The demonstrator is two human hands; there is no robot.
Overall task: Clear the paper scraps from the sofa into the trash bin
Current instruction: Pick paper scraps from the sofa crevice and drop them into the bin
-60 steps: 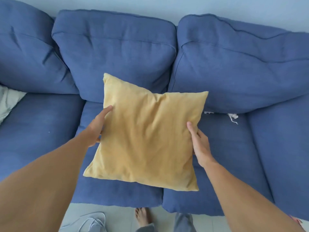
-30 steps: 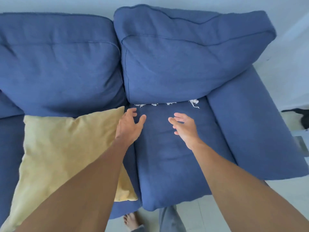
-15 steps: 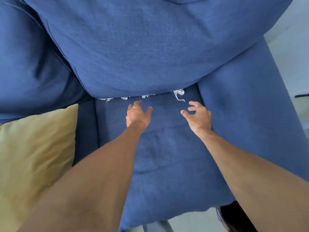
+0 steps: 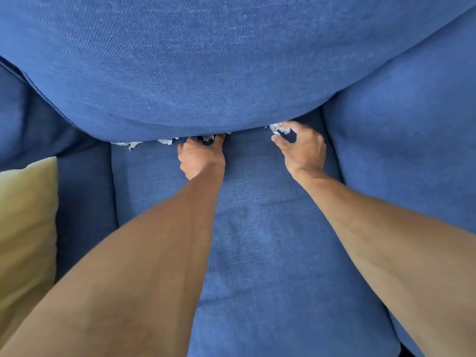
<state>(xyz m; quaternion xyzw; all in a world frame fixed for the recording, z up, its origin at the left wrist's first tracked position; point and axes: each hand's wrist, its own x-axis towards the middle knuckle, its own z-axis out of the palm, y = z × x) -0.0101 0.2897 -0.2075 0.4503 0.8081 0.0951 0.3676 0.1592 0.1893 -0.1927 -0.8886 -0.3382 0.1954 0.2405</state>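
White paper scraps lie along the crease where the blue seat cushion (image 4: 270, 240) meets the back cushion (image 4: 206, 73). One torn scrap (image 4: 128, 144) and a smaller scrap (image 4: 166, 141) sit left of my left hand (image 4: 199, 157). My left hand's fingers curl around a small scrap (image 4: 208, 138) at the crease. My right hand (image 4: 302, 148) pinches a crumpled scrap (image 4: 279, 128) between thumb and fingers near the right armrest. The trash bin is out of view.
A yellow throw pillow (image 4: 25, 228) lies on the seat at the left edge. The blue armrest (image 4: 412, 150) rises just right of my right hand. The back cushion overhangs the crease and hides part of the scraps.
Both hands moved forward to the crease and closed on scraps. The view came closer to the sofa; the pillow, put down earlier, slid toward the left edge.
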